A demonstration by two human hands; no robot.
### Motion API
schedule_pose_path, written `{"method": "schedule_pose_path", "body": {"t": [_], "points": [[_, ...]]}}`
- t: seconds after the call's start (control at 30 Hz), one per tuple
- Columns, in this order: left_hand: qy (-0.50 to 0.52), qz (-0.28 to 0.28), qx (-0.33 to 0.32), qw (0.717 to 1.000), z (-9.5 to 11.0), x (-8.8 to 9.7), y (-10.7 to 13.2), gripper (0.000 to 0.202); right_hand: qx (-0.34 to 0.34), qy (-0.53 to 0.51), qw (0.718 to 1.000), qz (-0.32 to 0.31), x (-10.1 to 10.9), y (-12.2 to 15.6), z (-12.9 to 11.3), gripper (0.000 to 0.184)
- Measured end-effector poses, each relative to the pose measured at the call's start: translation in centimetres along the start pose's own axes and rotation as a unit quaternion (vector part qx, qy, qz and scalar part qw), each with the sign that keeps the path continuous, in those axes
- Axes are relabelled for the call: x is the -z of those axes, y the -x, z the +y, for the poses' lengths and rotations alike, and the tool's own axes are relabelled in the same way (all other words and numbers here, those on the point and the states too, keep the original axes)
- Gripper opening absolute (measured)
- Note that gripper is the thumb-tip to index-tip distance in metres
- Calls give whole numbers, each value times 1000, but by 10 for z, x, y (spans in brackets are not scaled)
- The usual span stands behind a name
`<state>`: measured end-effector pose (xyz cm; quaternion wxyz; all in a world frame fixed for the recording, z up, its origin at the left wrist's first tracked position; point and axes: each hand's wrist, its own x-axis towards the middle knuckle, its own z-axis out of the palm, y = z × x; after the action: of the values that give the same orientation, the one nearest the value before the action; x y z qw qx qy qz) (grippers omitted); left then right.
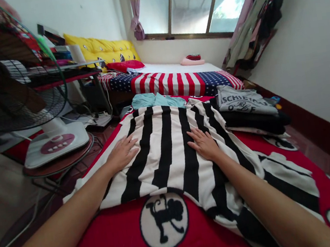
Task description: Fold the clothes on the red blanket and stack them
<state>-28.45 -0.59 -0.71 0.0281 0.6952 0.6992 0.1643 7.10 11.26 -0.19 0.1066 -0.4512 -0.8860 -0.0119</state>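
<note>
A black-and-white striped shirt [159, 153] lies spread over a red blanket [122, 235] with round monkey patches. On the shirt's left part rests my left hand [123, 153], palm down with fingers spread. My right hand [203, 143] lies flat on the right half of the shirt, its fingers apart too. Neither hand grips the cloth. A striped sleeve [289, 179] stretches out to the right, beyond my right forearm. Some creases run through the fabric between the hands.
Folded clothes with a grey printed shirt [241, 100] on top are stacked at the right. Light teal cloth [158, 100] lies just past the striped shirt. A fan [53, 139] stands on a round stool at the left. Behind is a bed with a flag-patterned cover [168, 83].
</note>
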Motion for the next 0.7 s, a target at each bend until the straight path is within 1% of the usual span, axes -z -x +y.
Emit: {"method": "schedule_pose_path", "body": {"t": [0.07,0.13,0.2,0.27,0.33,0.4,0.47,0.53,0.6,0.67,0.7], "points": [[-52,-4,57,997,-7,7,6,52,1,-5,1000,1,0,0,1,53],[-77,-12,105,991,-10,19,4,49,2,-9,1000,-2,0,1,2,53],[-87,-16,130,988,-9,31,-3,44,0,-11,1000,-3,1,1,2,52],[-95,-8,151,984,-3,38,-12,41,-3,-11,1000,-1,2,1,1,50],[-103,12,166,981,6,39,-17,45,-4,-12,1000,2,2,1,1,50],[-111,27,173,978,14,34,-18,48,-1,-15,1000,5,1,1,2,50],[-119,25,173,977,19,30,-17,39,3,-19,1000,9,0,0,4,50],[-128,6,176,976,19,32,-20,30,7,-23,1000,15,-1,0,5,50],[-139,-20,187,972,13,41,-31,23,10,-26,999,16,-2,0,6,49],[-150,-31,202,967,6,54,-52,21,5,-28,999,16,-3,-1,7,49],[-153,-28,207,966,3,60,-64,22,2,-30,999,16,-3,-1,6,49]]}}
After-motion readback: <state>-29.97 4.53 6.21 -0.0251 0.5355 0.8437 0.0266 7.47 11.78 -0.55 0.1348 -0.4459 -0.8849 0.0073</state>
